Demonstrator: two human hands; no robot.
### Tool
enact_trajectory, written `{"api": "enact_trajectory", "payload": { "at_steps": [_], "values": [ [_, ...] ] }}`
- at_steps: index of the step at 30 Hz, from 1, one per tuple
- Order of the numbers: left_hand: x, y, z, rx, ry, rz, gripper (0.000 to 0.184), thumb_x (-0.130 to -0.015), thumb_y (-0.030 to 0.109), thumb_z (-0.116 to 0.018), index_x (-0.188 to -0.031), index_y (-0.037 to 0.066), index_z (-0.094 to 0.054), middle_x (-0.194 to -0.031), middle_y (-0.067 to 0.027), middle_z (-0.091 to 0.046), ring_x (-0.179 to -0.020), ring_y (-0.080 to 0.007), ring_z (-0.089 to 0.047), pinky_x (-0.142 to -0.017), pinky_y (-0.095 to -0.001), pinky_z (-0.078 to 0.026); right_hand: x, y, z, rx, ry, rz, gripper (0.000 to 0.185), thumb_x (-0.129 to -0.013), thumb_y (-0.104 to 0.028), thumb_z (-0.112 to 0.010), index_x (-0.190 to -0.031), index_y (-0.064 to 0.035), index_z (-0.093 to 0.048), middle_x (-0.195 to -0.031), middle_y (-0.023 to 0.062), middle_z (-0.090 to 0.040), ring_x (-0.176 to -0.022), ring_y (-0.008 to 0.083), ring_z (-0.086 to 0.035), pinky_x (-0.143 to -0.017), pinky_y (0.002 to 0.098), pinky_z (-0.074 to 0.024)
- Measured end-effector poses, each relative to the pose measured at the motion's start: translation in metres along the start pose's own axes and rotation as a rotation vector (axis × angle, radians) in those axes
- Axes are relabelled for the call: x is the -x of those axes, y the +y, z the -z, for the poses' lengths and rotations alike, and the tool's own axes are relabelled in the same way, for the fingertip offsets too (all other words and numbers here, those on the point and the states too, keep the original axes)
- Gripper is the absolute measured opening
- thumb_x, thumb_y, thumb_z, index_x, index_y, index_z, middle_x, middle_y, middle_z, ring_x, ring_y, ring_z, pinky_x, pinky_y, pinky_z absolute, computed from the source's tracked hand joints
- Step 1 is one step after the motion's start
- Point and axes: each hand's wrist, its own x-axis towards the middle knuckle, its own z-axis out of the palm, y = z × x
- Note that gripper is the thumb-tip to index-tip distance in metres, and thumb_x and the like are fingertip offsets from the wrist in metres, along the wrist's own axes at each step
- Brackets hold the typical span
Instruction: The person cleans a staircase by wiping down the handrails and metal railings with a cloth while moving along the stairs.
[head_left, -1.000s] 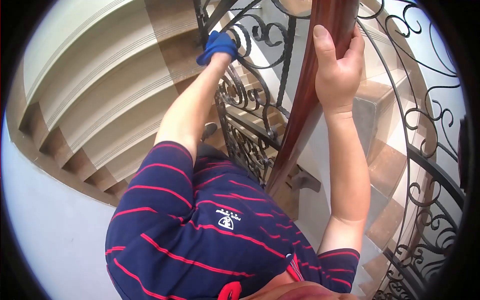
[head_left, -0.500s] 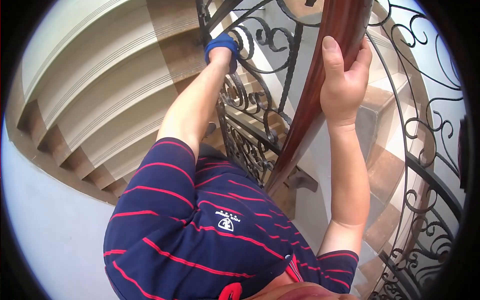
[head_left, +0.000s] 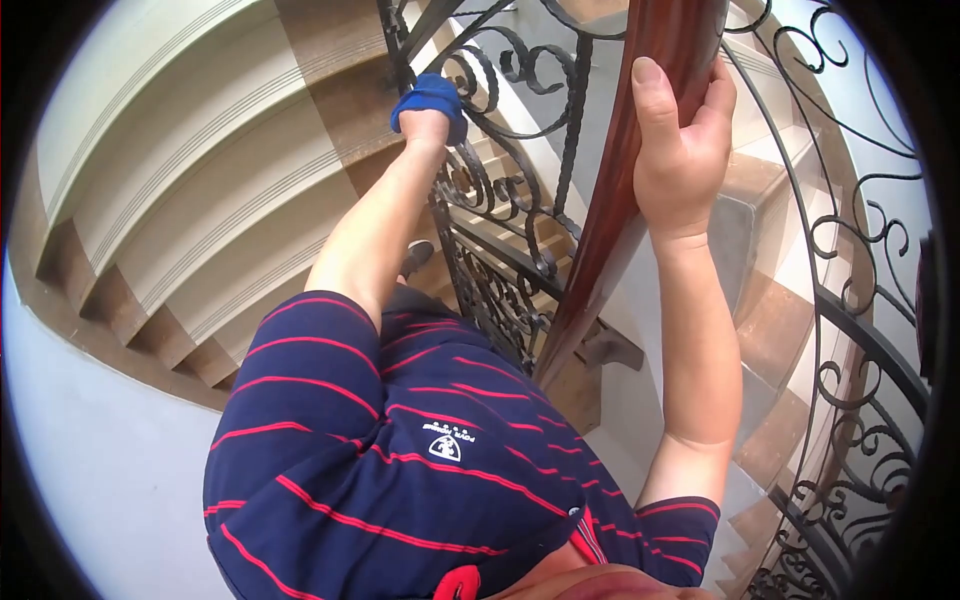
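The bunched bright-blue cloth [head_left: 432, 92] looks soft and matt, its surface creased into folds. The long, thick reddish-brown handrail [head_left: 606, 205] appears to be wood, smooth and glossy, with pale highlights along it. The black scrollwork railing [head_left: 573, 120] looks like metal, dark with a dull sheen, its twisted bars ridged. The wide cream-and-brown steps [head_left: 215, 190] seem stone or tile, smooth apart from fine grooved lines. The navy, red-striped shirt [head_left: 330, 470] is matt cloth; the curved whitish wall [head_left: 110, 460] looks smooth.
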Motion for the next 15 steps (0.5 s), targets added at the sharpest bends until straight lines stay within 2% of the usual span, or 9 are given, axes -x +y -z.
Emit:
{"api": "enact_trajectory", "payload": {
  "at_steps": [3,5,6,7,9,10,12,14,15],
  "values": [
    [-0.006,0.004,0.007,-0.183,0.031,-0.126,0.039,-0.101,0.039,-0.057,-0.105,0.004,-0.076,-0.104,-0.0154,-0.078,-0.103,-0.0274,-0.073,-0.088,-0.0382,-0.055,0.000,0.001,0.000,0.008,-0.003,0.008,0.062,-0.101,-0.039,-0.073,-0.138,0.0051,-0.052,-0.124,0.0096,-0.067,-0.113,0.0178,-0.061,-0.104,0.0317,-0.0465],
    [-0.003,0.015,0.009,0.019,0.120,0.183,0.052,-0.097,0.048,-0.063,-0.109,-0.001,-0.076,-0.110,-0.0187,-0.078,-0.108,-0.0287,-0.072,-0.093,-0.0397,-0.054,-0.001,0.007,0.002,0.027,0.010,0.030,0.067,-0.098,-0.041,-0.076,-0.139,0.0062,-0.051,-0.121,0.0105,-0.069,-0.110,0.0188,-0.064,-0.100,0.0321,-0.0501],
    [0.009,0.030,0.013,0.035,0.144,0.160,0.057,-0.093,0.050,-0.067,-0.109,-0.003,-0.076,-0.111,-0.0206,-0.078,-0.109,-0.0298,-0.072,-0.096,-0.0400,-0.053,-0.003,0.008,0.002,0.048,0.023,0.056,0.073,-0.096,-0.043,-0.080,-0.139,0.0074,-0.049,-0.118,0.0114,-0.070,-0.107,0.0198,-0.067,-0.097,0.0326,-0.0538],
    [0.005,0.027,0.012,0.036,0.147,0.158,0.057,-0.093,0.050,-0.067,-0.109,-0.003,-0.076,-0.111,-0.0206,-0.078,-0.109,-0.0298,-0.072,-0.096,-0.0400,-0.053,-0.003,0.006,0.001,0.046,0.022,0.058,0.073,-0.096,-0.043,-0.080,-0.139,0.0074,-0.049,-0.118,0.0114,-0.070,-0.107,0.0198,-0.067,-0.097,0.0326,-0.0538],
    [0.004,0.033,0.014,0.094,0.105,0.124,0.054,-0.094,0.047,-0.065,-0.111,-0.003,-0.076,-0.109,-0.0205,-0.078,-0.109,-0.0295,-0.071,-0.096,-0.0398,-0.053,0.000,0.001,0.000,0.031,0.021,0.008,0.063,-0.100,-0.041,-0.073,-0.138,0.0054,-0.052,-0.123,0.0098,-0.068,-0.114,0.0183,-0.061,-0.104,0.0320,-0.0465],
    [0.000,0.037,0.013,0.043,0.133,0.185,0.052,-0.095,0.043,-0.063,-0.119,-0.002,-0.073,-0.117,-0.0197,-0.076,-0.110,-0.0278,-0.070,-0.096,-0.0396,-0.053,0.000,-0.001,-0.001,0.030,0.017,0.007,0.063,-0.100,-0.041,-0.073,-0.138,0.0054,-0.052,-0.123,0.0098,-0.068,-0.114,0.0183,-0.061,-0.104,0.0320,-0.0465],
    [-0.028,0.022,-0.002,0.348,0.217,0.587,0.055,-0.095,0.041,-0.064,-0.129,-0.003,-0.068,-0.128,-0.0187,-0.073,-0.112,-0.0265,-0.069,-0.098,-0.0386,-0.053,0.000,-0.002,0.000,0.000,0.004,-0.006,0.064,-0.100,-0.042,-0.073,-0.138,0.0056,-0.052,-0.123,0.0100,-0.068,-0.114,0.0181,-0.061,-0.104,0.0318,-0.0466],
    [-0.047,0.005,-0.003,0.488,0.195,0.633,0.044,-0.092,0.035,-0.070,-0.119,0.000,-0.068,-0.113,-0.0141,-0.071,-0.095,-0.0241,-0.068,-0.083,-0.0377,-0.054,-0.002,-0.002,-0.001,0.030,0.014,0.007,0.064,-0.100,-0.042,-0.073,-0.138,0.0055,-0.052,-0.123,0.0098,-0.068,-0.113,0.0180,-0.061,-0.103,0.0315,-0.0468],
    [-0.042,0.006,-0.002,0.460,0.142,0.622,0.049,-0.094,0.037,-0.069,-0.126,0.000,-0.067,-0.118,-0.0145,-0.072,-0.101,-0.0236,-0.068,-0.087,-0.0365,-0.054,-0.002,-0.003,-0.002,0.056,0.026,0.020,0.064,-0.100,-0.041,-0.073,-0.138,0.0055,-0.053,-0.123,0.0097,-0.068,-0.113,0.0178,-0.062,-0.103,0.0312,-0.0470]
  ]
}}
